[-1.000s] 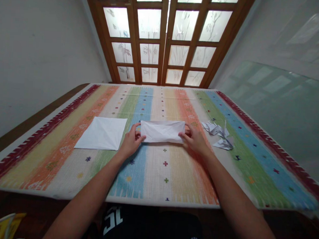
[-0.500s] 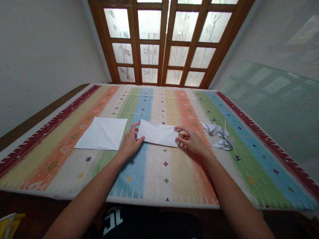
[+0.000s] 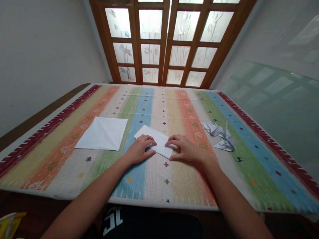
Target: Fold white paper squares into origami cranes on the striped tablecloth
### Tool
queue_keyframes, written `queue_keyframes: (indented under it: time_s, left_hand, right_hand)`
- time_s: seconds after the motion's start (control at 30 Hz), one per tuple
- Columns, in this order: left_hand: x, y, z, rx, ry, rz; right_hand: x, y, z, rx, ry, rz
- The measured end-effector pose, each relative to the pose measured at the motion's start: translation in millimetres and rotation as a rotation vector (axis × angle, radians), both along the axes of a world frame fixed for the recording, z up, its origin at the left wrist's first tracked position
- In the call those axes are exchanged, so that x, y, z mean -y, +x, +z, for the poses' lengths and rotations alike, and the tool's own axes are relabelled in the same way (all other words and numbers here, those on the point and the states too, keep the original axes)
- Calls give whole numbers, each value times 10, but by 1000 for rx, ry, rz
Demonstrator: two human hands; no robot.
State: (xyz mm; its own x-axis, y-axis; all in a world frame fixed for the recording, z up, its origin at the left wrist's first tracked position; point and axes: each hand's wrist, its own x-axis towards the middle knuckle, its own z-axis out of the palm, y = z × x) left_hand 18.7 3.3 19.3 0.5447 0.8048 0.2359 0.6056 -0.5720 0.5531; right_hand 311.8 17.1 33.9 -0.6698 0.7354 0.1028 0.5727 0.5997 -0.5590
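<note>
A folded white sheet of paper [image 3: 158,138] lies slanted on the tablecloth in front of me, its left end farther away than its right. My left hand [image 3: 141,149] is curled over its near left side, with fingertips on the paper and the thumb by the near edge. At the right end, my right hand [image 3: 186,149] has its fingers on top and its thumb at the near corner, holding the paper between them. Farther left lies a flat white paper stack or sheet [image 3: 104,133] with crease lines. Folded paper pieces [image 3: 224,139] sit to the right, away from my right hand.
A striped, patterned tablecloth [image 3: 138,107] covers the wide table. Wooden doors with frosted panes [image 3: 163,41] stand beyond the far edge. A glass panel [image 3: 278,97] leans on the right wall. Something yellow [image 3: 4,225] shows below the table at lower left.
The folded paper has turned from nearly level to slanted, its right end coming nearer. Both hands have moved closer together and slightly toward me, onto the paper.
</note>
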Motion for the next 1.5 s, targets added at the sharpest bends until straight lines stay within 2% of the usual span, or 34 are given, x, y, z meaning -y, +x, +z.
queue_keyframes:
  time_s: [0.17, 0.33, 0.5, 0.67, 0.77, 0.93, 1.1, 1.23, 1.5]
  left_hand:
    - [25, 9, 38, -50, 11, -13]
    - [6, 10, 54, -120, 31, 0]
    - [6, 34, 64, -119, 47, 15]
    - [28, 36, 75, -86, 60, 13]
    - [39, 34, 77, -91, 58, -6]
    - [28, 46, 57, -46, 30, 39]
    - [19, 59, 29, -30, 9, 85]
    - [4, 62, 15, -38, 16, 46]
    - [4, 66, 25, -21, -12, 64]
  right_hand:
    - [11, -74, 55, -8, 33, 24]
    - [38, -100, 17, -91, -11, 62]
    - [26, -114, -35, -105, 14, 75]
    - [1, -146, -52, -144, 49, 11]
    - [5, -161, -51, -150, 19, -8]
    - [4, -217, -108, -253, -102, -191]
    - [-15, -272, -180, -223, -31, -331]
    - [-11, -285, -183, -212, 12, -330]
    - [-19, -271, -188, -346, -84, -282]
